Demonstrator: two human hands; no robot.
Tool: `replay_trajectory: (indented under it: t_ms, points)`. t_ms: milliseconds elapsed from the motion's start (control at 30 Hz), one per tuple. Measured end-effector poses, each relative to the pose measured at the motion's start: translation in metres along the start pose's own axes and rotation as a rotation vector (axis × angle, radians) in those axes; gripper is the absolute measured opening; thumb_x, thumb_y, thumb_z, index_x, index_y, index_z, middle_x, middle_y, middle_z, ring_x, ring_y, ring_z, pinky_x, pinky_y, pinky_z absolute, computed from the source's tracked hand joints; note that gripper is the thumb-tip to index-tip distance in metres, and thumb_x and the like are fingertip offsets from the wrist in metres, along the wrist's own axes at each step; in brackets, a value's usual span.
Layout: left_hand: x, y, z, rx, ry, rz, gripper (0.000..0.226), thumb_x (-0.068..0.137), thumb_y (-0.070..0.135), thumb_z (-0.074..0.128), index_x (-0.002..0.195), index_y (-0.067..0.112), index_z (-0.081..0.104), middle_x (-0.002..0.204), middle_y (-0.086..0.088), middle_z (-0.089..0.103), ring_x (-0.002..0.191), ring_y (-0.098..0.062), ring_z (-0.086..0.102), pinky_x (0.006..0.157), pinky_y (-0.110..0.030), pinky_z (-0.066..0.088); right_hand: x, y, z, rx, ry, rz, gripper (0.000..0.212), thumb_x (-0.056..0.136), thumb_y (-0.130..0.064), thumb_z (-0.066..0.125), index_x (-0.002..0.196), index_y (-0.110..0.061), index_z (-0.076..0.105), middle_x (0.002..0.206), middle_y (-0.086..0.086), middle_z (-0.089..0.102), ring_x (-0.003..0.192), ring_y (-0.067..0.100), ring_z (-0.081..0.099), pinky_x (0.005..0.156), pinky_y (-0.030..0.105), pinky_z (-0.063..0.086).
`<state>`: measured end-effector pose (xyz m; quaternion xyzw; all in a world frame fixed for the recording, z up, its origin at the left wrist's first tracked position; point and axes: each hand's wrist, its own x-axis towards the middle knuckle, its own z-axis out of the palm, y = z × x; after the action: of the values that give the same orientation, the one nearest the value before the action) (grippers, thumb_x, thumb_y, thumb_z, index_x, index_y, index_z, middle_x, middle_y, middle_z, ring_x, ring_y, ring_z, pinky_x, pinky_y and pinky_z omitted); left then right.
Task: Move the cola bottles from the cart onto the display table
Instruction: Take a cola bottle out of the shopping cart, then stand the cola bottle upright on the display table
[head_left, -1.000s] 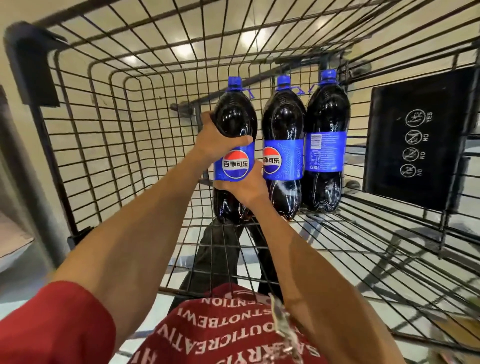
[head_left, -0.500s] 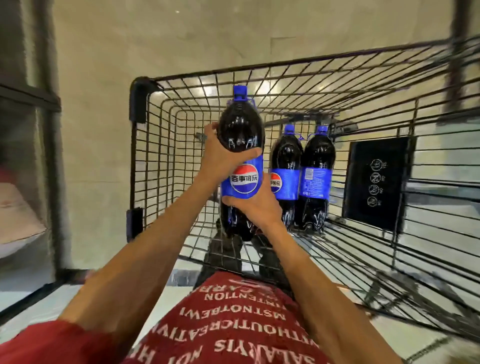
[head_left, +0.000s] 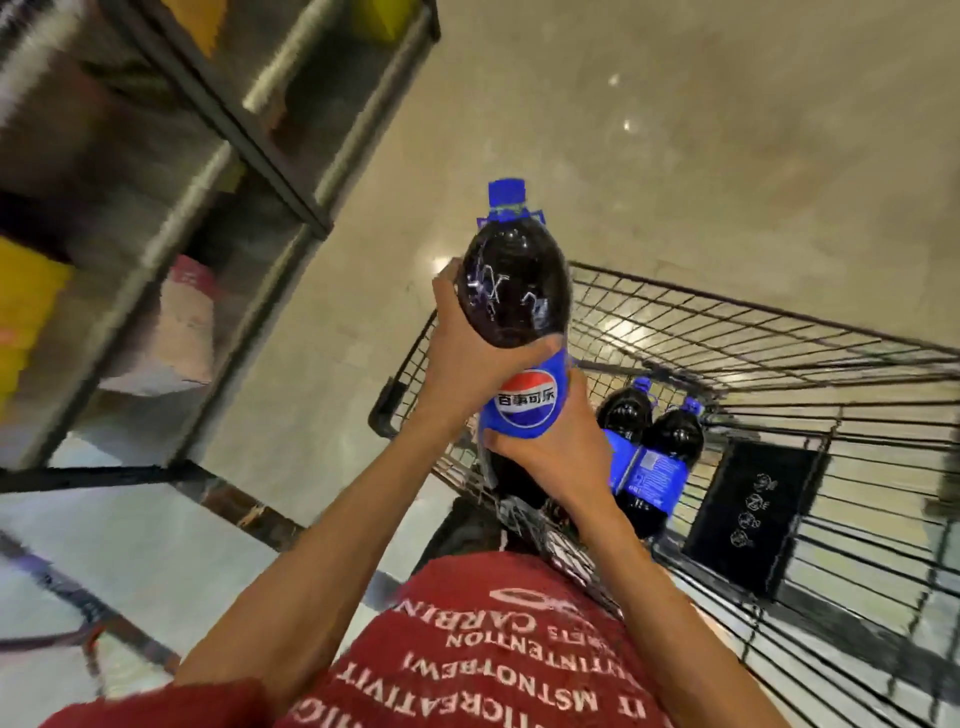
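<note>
We're looking at a supermarket by every sign: a wire shopping cart is standing on glossy beige floor tiles, two labelled cola bottles are riding inside it beside a black pictogram panel, and left of the cart a metal shelving rack is showing blurred stock.

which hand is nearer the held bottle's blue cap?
Left. The left hand grips the held bottle at its shoulder, below the blue cap; the right hand holds it farther down, at mid-body.
</note>
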<state>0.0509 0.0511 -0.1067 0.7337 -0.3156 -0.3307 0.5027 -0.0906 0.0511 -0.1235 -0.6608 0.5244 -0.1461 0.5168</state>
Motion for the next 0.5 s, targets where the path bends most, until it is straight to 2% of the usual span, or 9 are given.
replay_trajectory:
  t_ms: [100, 167, 233, 267, 333, 400, 500]
  points:
    - [-0.022, 0.024, -0.026, -0.033, 0.107, 0.060, 0.113, 0.051, 0.037, 0.092, 0.146, 0.024, 0.031, 0.130, 0.029, 0.051, 0.120, 0.004, 0.058, 0.101, -0.028, 0.052, -0.011, -0.024, 0.001, -0.022, -0.040, -0.117, 0.070, 0.057, -0.032, 0.095, 0.098, -0.057, 0.043, 0.091, -0.043, 0.056, 0.081, -0.020, 0.057, 0.058, 0.005, 0.042]
    - [-0.036, 0.035, -0.044, -0.045, 0.186, 0.103, 0.114, 0.052, 0.030, 0.095, 0.146, 0.023, 0.031, 0.130, 0.032, 0.050, 0.121, 0.006, 0.056, 0.099, -0.020, 0.050, -0.016, -0.042, 0.005, -0.054, -0.067, -0.165, 0.079, 0.055, -0.040, 0.093, 0.102, -0.067, 0.035, 0.096, -0.044, 0.053, 0.085, -0.020, 0.056, 0.057, 0.007, 0.041]
    - [-0.047, 0.045, -0.061, -0.067, 0.254, 0.128, 0.112, 0.055, 0.016, 0.098, 0.145, 0.020, 0.032, 0.133, 0.025, 0.052, 0.121, 0.004, 0.057, 0.098, -0.019, 0.051, -0.020, -0.060, 0.009, -0.095, -0.104, -0.235, 0.084, 0.054, -0.045, 0.092, 0.102, -0.070, 0.028, 0.101, -0.045, 0.049, 0.088, -0.024, 0.052, 0.055, 0.008, 0.039]
    - [-0.052, 0.050, -0.070, -0.080, 0.288, 0.136, 0.111, 0.055, 0.012, 0.098, 0.144, 0.020, 0.033, 0.134, 0.020, 0.053, 0.121, 0.003, 0.058, 0.096, -0.019, 0.052, -0.020, -0.067, 0.013, -0.105, -0.123, -0.264, 0.084, 0.053, -0.045, 0.092, 0.102, -0.069, 0.028, 0.100, -0.043, 0.050, 0.089, -0.023, 0.052, 0.056, 0.007, 0.040]
    - [-0.061, 0.060, -0.090, -0.098, 0.359, 0.171, 0.113, 0.053, 0.019, 0.098, 0.144, 0.021, 0.033, 0.137, 0.016, 0.053, 0.123, 0.001, 0.057, 0.096, -0.019, 0.051, -0.023, -0.082, 0.022, -0.118, -0.155, -0.318, 0.084, 0.052, -0.049, 0.091, 0.103, -0.065, 0.027, 0.101, -0.035, 0.054, 0.090, -0.019, 0.054, 0.059, 0.007, 0.039]
    - [-0.070, 0.067, -0.111, -0.094, 0.414, 0.198, 0.113, 0.050, 0.031, 0.095, 0.144, 0.028, 0.033, 0.138, 0.022, 0.051, 0.126, 0.000, 0.056, 0.099, -0.024, 0.052, -0.026, -0.096, 0.035, -0.126, -0.195, -0.368, 0.083, 0.051, -0.054, 0.089, 0.104, -0.067, 0.026, 0.104, -0.027, 0.058, 0.091, -0.014, 0.057, 0.064, 0.013, 0.041]
    - [-0.083, 0.066, -0.145, -0.095, 0.495, 0.230, 0.112, 0.054, 0.021, 0.098, 0.143, 0.032, 0.031, 0.133, 0.035, 0.049, 0.125, 0.004, 0.054, 0.097, -0.020, 0.051, -0.032, -0.116, 0.059, -0.145, -0.239, -0.445, 0.087, 0.048, -0.058, 0.088, 0.107, -0.064, 0.024, 0.110, -0.020, 0.062, 0.097, -0.002, 0.063, 0.070, 0.024, 0.052]
